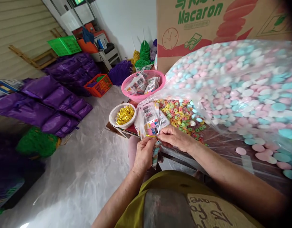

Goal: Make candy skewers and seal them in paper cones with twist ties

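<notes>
My left hand [145, 152] is closed on a slim clear packet [155, 155] of pastel candy, which hangs down in front of my lap. A thin white stick [159, 126] rises above the packet's neck. Across that neck lies a gold twist tie [150, 136], its free end pointing left. My right hand [172, 138] pinches at the neck from the other side, fingertips on the tie; its fingers partly hide the grip. Just behind both hands lie printed clear bags [148, 115] in a stack. A white bowl [112, 122] of gold twist ties [125, 115] stands to their left.
Loose ring candies [181, 114] lie on the table behind my right hand. A large clear sack [222, 79] of pastel discs fills the right side, before a cardboard box [169, 61]. A pink basket [163, 83] holds packets. Purple bundles [41, 104] lie on the floor at left.
</notes>
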`<move>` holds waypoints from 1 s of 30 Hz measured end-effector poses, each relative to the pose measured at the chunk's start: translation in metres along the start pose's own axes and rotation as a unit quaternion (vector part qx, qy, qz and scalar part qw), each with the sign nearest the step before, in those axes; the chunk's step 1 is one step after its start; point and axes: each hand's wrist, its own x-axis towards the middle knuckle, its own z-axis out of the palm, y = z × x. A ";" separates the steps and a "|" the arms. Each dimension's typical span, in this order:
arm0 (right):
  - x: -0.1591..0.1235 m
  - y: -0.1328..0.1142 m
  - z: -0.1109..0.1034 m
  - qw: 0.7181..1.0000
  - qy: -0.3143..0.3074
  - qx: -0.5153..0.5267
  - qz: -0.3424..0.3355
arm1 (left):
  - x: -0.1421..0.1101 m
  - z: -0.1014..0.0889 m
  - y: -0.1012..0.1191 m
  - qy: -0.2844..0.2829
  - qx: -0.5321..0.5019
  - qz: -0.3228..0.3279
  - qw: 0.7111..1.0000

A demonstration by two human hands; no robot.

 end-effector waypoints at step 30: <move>-0.056 -0.027 0.000 0.632 0.270 -0.534 -0.492 | -0.012 0.011 0.028 -0.043 -0.061 -0.029 0.997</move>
